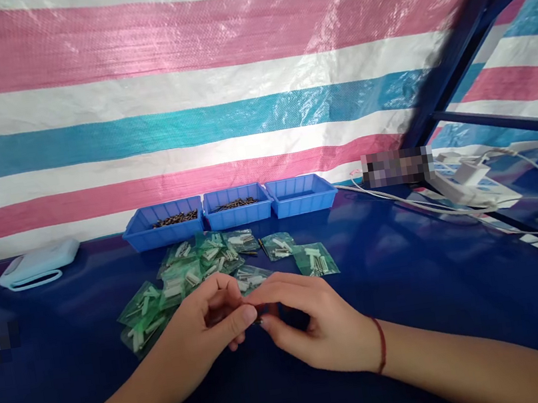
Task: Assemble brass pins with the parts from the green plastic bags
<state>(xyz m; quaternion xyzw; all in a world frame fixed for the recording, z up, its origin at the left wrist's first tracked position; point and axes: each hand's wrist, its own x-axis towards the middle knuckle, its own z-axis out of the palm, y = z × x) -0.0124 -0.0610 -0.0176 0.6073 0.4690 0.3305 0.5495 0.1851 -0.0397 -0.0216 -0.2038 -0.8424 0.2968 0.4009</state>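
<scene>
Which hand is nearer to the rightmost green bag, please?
Right: the right hand is close in front of that green bag; the left hand is farther to its left.

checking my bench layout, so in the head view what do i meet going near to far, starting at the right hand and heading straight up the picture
Right hand → rightmost green bag → right bin → striped sheet.
</scene>
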